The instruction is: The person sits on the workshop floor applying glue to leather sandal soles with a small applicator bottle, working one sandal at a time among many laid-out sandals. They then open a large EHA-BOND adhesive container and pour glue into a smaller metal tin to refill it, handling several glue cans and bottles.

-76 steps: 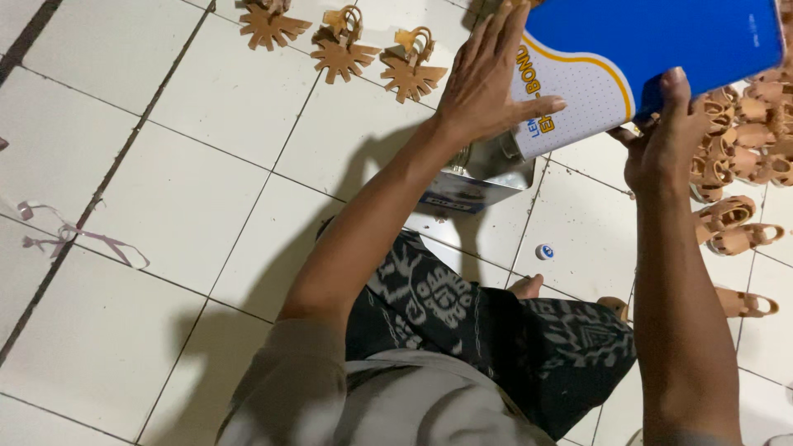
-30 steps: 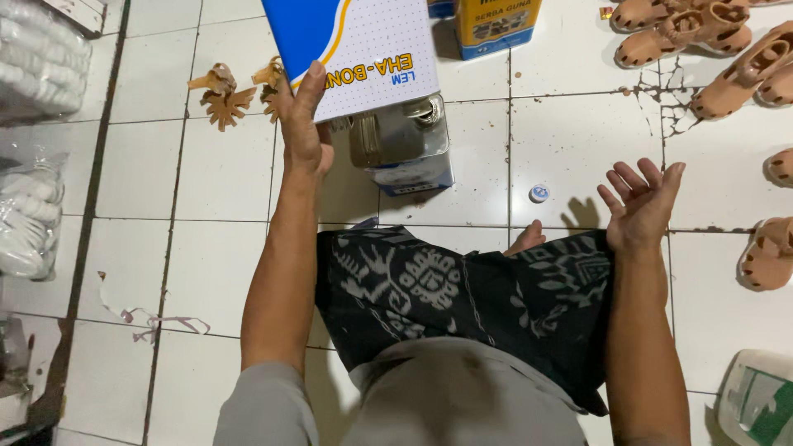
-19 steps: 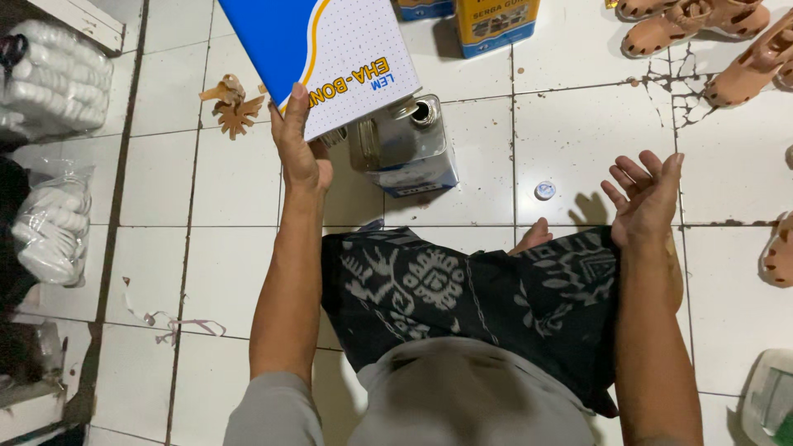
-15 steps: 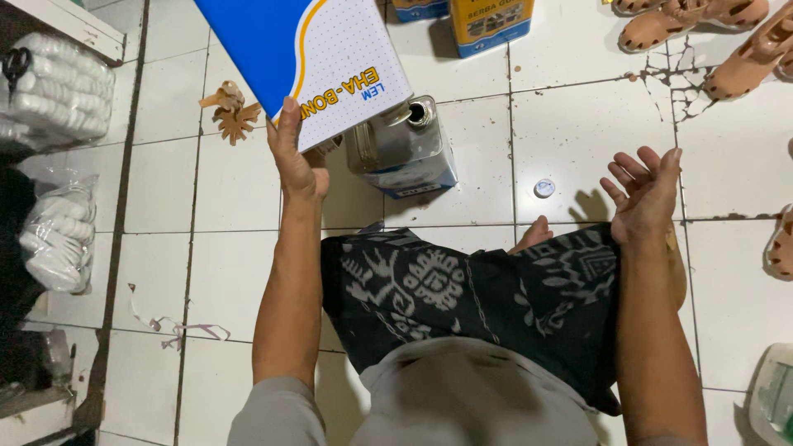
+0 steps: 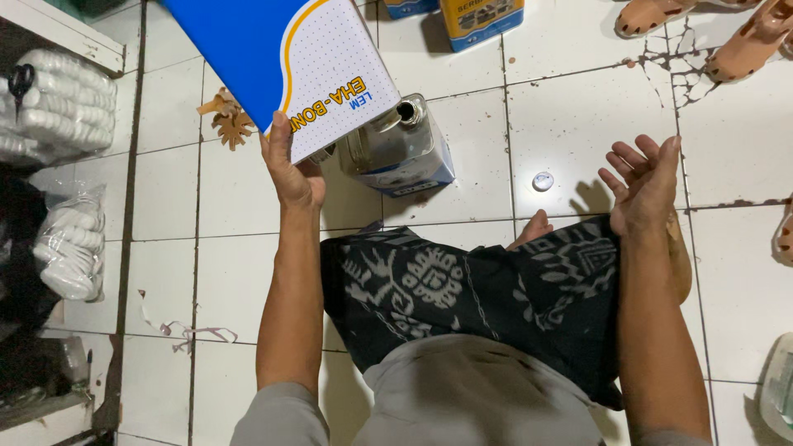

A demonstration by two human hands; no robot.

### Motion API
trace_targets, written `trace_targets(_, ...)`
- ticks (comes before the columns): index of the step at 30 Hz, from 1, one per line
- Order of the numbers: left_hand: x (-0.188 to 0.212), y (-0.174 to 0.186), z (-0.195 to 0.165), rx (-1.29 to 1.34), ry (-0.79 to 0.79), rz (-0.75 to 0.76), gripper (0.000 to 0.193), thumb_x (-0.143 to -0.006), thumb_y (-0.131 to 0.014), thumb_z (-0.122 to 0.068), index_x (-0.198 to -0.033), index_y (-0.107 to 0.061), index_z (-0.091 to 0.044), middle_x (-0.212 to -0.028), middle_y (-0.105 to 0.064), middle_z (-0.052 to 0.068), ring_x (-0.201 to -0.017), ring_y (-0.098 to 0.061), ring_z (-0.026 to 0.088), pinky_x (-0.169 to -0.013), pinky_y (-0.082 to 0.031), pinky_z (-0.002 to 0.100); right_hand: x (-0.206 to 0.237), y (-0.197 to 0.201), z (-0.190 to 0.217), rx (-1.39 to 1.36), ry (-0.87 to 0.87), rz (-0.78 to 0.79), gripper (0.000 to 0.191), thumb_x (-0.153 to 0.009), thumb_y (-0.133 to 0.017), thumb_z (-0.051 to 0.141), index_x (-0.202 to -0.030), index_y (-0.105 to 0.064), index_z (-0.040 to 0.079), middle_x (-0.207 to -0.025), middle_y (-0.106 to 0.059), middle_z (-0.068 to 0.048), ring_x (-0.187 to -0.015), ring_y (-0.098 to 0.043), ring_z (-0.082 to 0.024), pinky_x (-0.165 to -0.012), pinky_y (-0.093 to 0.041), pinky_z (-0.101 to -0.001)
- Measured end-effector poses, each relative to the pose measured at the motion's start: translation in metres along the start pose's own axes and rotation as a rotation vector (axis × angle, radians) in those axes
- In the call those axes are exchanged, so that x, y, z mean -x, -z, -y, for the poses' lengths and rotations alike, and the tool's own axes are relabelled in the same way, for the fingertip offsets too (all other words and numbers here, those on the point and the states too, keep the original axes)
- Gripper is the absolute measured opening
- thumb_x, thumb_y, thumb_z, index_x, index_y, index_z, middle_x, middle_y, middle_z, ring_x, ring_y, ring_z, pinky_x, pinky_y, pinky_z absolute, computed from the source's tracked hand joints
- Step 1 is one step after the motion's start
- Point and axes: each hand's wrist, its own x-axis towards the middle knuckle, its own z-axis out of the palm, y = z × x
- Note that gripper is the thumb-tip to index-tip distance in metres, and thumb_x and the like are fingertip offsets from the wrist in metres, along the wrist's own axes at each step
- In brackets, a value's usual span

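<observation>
My left hand [image 5: 291,169] grips the lower corner of a large blue and white rectangular tin can [image 5: 281,62], held tilted above the tiled floor. Its low corner hangs over the open spout of a smaller metal can [image 5: 405,153] that stands on the floor just beyond my knees. My right hand [image 5: 644,182] is raised over my right knee with palm up and fingers spread, holding nothing. A small white cap [image 5: 543,181] lies on a tile between the metal can and that hand. I sit cross-legged in a dark patterned sarong [image 5: 471,289].
Brown wooden cut-out ornaments [image 5: 227,120] lie on the floor at the left. Tan sandals [image 5: 710,29] lie at the top right. Two more cans [image 5: 479,16] stand at the top edge. Plastic bags of white items [image 5: 62,248] fill a shelf at the left.
My right hand has let go of the large can and now rests open over my knee. The left hand alone holds the can, tilted over the small can's spout.
</observation>
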Motion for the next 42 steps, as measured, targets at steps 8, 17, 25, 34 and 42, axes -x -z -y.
trace_targets(8, 0.004, 0.004, 0.004, 0.086, 0.003, -0.031, 0.061, -0.098, -0.071, -0.04, -0.142, -0.053, -0.001, -0.135, -0.065, 0.015, -0.124, -0.065, 0.025, -0.108, -0.055, 0.043, 0.0, 0.0, -0.002, -0.006, 0.014, -0.002, 0.095, -0.096, -0.044, 0.074, -0.15, -0.04, -0.004, -0.134, -0.058, -0.023, -0.127, -0.059, -0.033, -0.105, -0.052, -0.0473)
trace_targets(17, 0.013, -0.004, 0.003, 0.035, -0.023, -0.046, 0.069, -0.098, -0.072, -0.039, -0.152, -0.042, -0.006, -0.141, -0.06, 0.014, -0.129, -0.062, 0.025, -0.109, -0.054, 0.043, 0.001, 0.0, -0.001, 0.008, 0.01, -0.004, 0.094, -0.097, -0.043, 0.074, -0.15, -0.039, -0.004, -0.136, -0.058, -0.024, -0.13, -0.058, -0.035, -0.106, -0.052, -0.0474)
trace_targets(25, 0.016, -0.007, 0.004, -0.006, -0.009, -0.071, 0.067, -0.099, -0.069, -0.04, -0.149, -0.045, -0.002, -0.139, -0.062, 0.016, -0.128, -0.063, 0.027, -0.109, -0.054, 0.044, 0.003, -0.001, 0.001, -0.01, 0.005, -0.008, 0.093, -0.097, -0.044, 0.073, -0.149, -0.041, -0.004, -0.134, -0.058, -0.023, -0.128, -0.058, -0.034, -0.104, -0.052, -0.0469)
trace_targets(34, 0.011, -0.002, 0.01, 0.01, 0.016, -0.076, 0.061, -0.102, -0.065, -0.04, -0.145, -0.051, 0.002, -0.136, -0.064, 0.016, -0.125, -0.064, 0.026, -0.108, -0.053, 0.043, -0.001, 0.003, -0.003, -0.078, -0.001, 0.011, 0.09, -0.097, -0.046, 0.073, -0.147, -0.043, -0.002, -0.134, -0.059, -0.021, -0.128, -0.058, -0.034, -0.105, -0.051, -0.0474)
trace_targets(42, 0.011, -0.004, 0.008, 0.029, 0.009, -0.09, 0.061, -0.099, -0.068, -0.038, -0.144, -0.051, 0.0, -0.135, -0.065, 0.016, -0.124, -0.064, 0.026, -0.106, -0.054, 0.042, -0.002, 0.004, -0.005, -0.065, 0.002, 0.006, 0.091, -0.096, -0.046, 0.073, -0.147, -0.043, -0.002, -0.133, -0.059, -0.022, -0.127, -0.058, -0.034, -0.106, -0.051, -0.0484)
